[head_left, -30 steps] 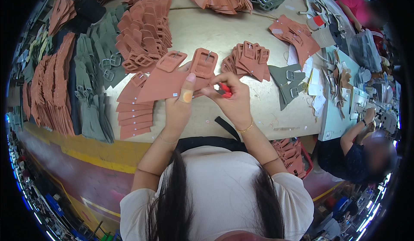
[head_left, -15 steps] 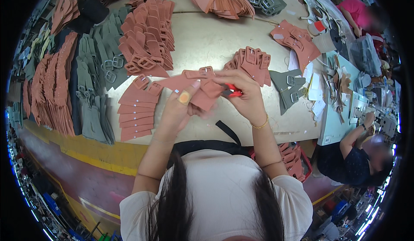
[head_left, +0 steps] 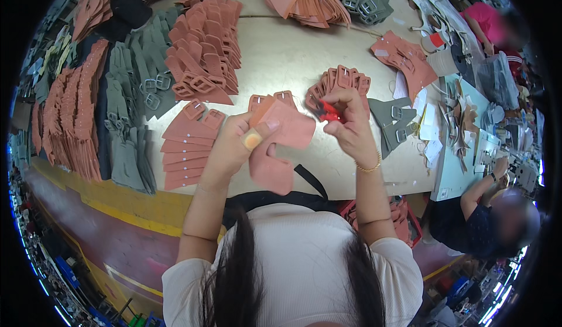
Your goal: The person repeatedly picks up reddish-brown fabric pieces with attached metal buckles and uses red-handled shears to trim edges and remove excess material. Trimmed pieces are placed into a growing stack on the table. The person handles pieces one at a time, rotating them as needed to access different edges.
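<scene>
My left hand [head_left: 233, 145] is closed on a salmon-pink leather shoe-upper piece [head_left: 291, 127], its thumb pressed on the top. One part of the piece sticks out to the right and another hangs down toward me; two covered buckles show at its far edge. To the right of the piece, and apart from it, my right hand [head_left: 356, 129] is wrapped round small red-handled thread snips [head_left: 328, 112] with dark blades. Left of my left hand lies a fanned stack of pink buckled pieces [head_left: 186, 145]. Beyond my right hand lies a bunch of pink buckled pieces [head_left: 344, 80].
Piles of pink straps [head_left: 202, 52] and green straps [head_left: 126, 145] cover the table's left side. A green buckled piece [head_left: 393, 119] lies at the right. A black strap [head_left: 311, 180] rests by the near edge. Two co-workers sit at the right, one at a sewing machine [head_left: 521, 160].
My right hand has drawn back to the right with the snips, away from the leather piece. The piece has been turned over in my left hand, and one part now hangs toward me.
</scene>
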The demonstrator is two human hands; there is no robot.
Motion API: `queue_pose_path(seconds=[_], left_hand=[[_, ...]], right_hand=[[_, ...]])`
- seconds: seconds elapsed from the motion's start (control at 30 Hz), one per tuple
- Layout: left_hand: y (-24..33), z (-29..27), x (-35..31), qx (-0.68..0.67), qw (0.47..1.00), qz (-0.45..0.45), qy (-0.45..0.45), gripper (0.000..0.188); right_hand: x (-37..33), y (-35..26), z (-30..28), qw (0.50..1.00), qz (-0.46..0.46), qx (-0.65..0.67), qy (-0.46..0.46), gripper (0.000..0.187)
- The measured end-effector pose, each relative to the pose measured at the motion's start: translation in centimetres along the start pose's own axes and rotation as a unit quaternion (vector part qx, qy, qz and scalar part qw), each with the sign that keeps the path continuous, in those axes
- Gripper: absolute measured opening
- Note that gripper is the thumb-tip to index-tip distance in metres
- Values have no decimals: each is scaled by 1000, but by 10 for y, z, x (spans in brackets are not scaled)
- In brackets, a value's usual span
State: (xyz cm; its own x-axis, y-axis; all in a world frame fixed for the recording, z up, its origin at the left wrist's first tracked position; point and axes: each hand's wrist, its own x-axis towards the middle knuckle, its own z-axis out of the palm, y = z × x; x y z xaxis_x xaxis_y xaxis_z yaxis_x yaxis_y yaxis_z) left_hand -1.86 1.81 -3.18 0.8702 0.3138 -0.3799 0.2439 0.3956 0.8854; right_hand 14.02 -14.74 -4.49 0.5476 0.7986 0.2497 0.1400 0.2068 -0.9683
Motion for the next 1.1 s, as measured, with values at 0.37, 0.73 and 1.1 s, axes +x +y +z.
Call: queue_pose_path(seconds=[0.37,0.73,1.1], left_hand=[[16,-3,-1,-13,996,-43,-78,32],[18,1,0,-22,994,-69,-80,32],[18,1,0,-13,994,-71,-84,32]], right_hand=[[27,-18,-22,970,-10,-163,-179,32],[28,-17,-29,972,33,-140,-187,28],[32,-17,-30,968,28,-147,-202,26]])
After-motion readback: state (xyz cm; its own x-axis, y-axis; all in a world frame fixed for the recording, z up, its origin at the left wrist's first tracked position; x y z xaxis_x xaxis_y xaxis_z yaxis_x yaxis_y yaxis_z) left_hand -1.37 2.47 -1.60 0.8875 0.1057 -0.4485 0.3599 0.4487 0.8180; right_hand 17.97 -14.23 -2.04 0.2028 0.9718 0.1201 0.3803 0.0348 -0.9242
